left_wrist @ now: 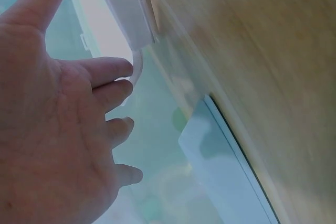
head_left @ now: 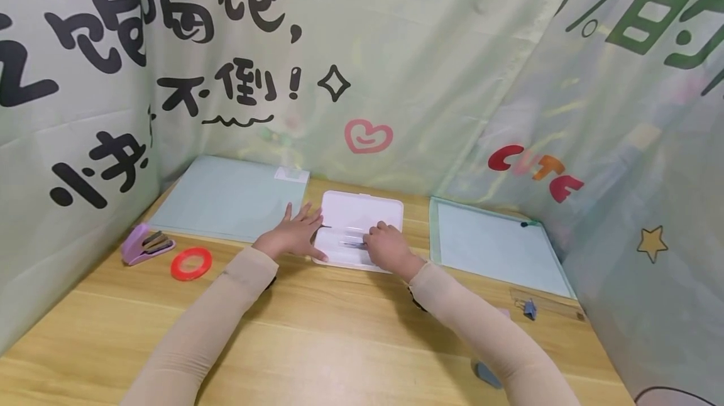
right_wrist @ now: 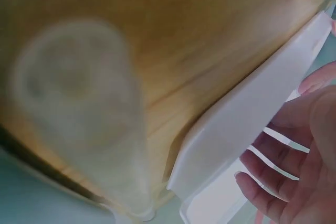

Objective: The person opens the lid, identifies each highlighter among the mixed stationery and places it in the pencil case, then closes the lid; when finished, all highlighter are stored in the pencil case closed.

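Observation:
An open white pencil case [head_left: 362,210] stands on the table with its lid tilted back. My left hand [head_left: 294,234] rests at the case's left end, fingers spread and straight, thumb by the front rim. Over the right half of the tray my right hand [head_left: 389,247] reaches in, its fingertips pinching the end of a slim, dark pen-like stick [head_left: 354,244]. In the right wrist view the case's side wall [right_wrist: 231,129] hides part of the thumb and forefinger, and the other fingers [right_wrist: 262,192] curve loosely. The left palm [left_wrist: 52,129] shows nothing in it.
Left of the case lie a pale blue folder [head_left: 232,195], a purple stapler [head_left: 134,254] and a red ring-shaped roll [head_left: 176,271]. On the right are a zip document bag [head_left: 492,242], a clear ruler [head_left: 557,308], a blue binder clip [head_left: 529,310] and a blue-grey piece [head_left: 488,374]. Printed curtains enclose the table.

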Demonstrator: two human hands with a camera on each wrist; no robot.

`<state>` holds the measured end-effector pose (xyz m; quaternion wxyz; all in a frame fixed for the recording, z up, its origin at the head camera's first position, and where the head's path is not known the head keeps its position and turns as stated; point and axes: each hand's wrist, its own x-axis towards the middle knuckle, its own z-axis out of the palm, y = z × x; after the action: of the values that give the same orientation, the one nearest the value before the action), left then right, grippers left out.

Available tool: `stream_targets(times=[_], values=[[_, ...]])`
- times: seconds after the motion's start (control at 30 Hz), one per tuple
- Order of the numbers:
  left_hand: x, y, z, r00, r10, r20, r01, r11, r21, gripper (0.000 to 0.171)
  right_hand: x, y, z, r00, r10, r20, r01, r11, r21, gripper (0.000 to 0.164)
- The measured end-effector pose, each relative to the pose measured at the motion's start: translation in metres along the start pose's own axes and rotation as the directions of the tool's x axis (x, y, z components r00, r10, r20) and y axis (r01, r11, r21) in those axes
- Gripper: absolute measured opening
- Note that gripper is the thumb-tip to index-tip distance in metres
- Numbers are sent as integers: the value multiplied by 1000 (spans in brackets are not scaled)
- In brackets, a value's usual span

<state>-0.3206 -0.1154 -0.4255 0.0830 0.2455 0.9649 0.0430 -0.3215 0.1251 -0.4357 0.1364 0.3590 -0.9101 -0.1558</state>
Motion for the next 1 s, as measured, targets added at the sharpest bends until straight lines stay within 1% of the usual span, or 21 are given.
stream_targets(times=[0.13, 0.23, 0.37, 0.47, 0.5, 0.57, 0.67, 0.73, 0.8, 0.87, 0.93, 1.0], values=[[0, 1, -1, 1000, -7, 6, 6, 1000, 8, 109, -6, -2, -1, 1000, 1, 19, -1, 999, 35, 13], [0, 1, -2, 1000, -9, 4, 9, 1000, 14, 109, -10, -2, -5, 1000, 11, 21, -13, 997, 78, 16], [0, 3, -3, 1000, -5, 0, 5, 1000, 9, 108, -21, 1, -14, 998, 58, 7, -58, 992, 109, 20], [0, 4, -2, 1000, -9, 3, 9, 1000, 12, 107, -34, 5, -21, 993, 119, -7, -118, 989, 90, 14], [0, 3, -1, 1000, -9, 1, 9, 1000, 11, 107, -39, 7, -24, 989, 145, -3, -145, 987, 71, 13], [0, 3, 0, 1000, -10, 0, 10, 1000, 3, 107, -50, 9, -28, 978, 207, 32, -208, 977, 36, 15], [0, 2, 2, 1000, -8, -8, 8, 1000, -7, 107, -65, 12, -33, 950, 295, 104, -297, 955, 6, 23], [0, 2, 3, 1000, -9, -10, 9, 1000, -10, 107, -73, 13, -33, 932, 336, 137, -341, 940, 16, 24], [0, 2, 3, 1000, -9, -11, 9, 1000, -8, 106, -81, 15, -31, 920, 364, 146, -373, 927, 33, 22], [0, 2, 2, 1000, -6, -14, 6, 1000, -15, 106, -88, 15, -30, 913, 383, 144, -393, 918, 53, 22], [0, 2, 2, 1000, -2, -14, 1, 1000, -21, 105, -93, 16, -29, 909, 392, 139, -404, 912, 68, 24], [0, 2, 1, 1000, 3, -14, -3, 1000, -22, 105, -97, 17, -27, 911, 394, 125, -405, 911, 79, 27]])
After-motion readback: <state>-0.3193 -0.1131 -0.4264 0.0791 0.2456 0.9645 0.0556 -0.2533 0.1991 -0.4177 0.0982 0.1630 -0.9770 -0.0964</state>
